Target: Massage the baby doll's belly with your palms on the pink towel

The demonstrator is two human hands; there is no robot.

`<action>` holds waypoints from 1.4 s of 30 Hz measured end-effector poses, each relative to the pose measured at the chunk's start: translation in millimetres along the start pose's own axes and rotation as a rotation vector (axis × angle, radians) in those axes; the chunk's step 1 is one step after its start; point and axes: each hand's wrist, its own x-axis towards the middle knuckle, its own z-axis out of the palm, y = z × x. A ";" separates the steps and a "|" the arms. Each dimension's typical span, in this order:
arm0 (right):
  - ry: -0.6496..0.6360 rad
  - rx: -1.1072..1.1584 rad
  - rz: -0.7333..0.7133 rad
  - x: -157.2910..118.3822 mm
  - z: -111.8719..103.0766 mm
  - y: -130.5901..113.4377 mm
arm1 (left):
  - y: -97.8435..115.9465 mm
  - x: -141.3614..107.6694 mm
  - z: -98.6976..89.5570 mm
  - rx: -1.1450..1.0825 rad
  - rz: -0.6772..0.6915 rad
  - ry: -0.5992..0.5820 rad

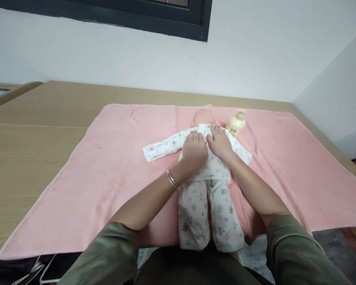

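Observation:
A baby doll in a white patterned top and trousers lies stretched out, its bald head pointing away from me. No face shows on it. My left hand rests on the left of the doll's upper body, fingers side by side and pointing away, a bracelet at the wrist. Beside it my right hand lies on the doll near the collar, fingers stretched out. Both palms are hidden against the cloth. The sleeves spread out to either side, and the legs reach the front edge.
A pink blanket with a few folds covers much of the wooden table. A cream pump bottle leans beside the doll's head at right. Behind are a white wall and a dark window frame. Dark items show below at left.

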 end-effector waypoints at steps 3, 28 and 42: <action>0.041 -0.111 -0.023 -15.3 3.7 -15.3 | -12.6 9.0 2.5 -0.022 -0.007 -0.061; 0.106 -0.134 -0.031 -26.4 3.3 -21.7 | -20.9 14.4 5.2 -0.253 -0.128 0.052; 0.024 -0.087 -0.109 -25.6 -5.0 -19.7 | -15.4 12.8 9.2 -0.208 -0.110 0.069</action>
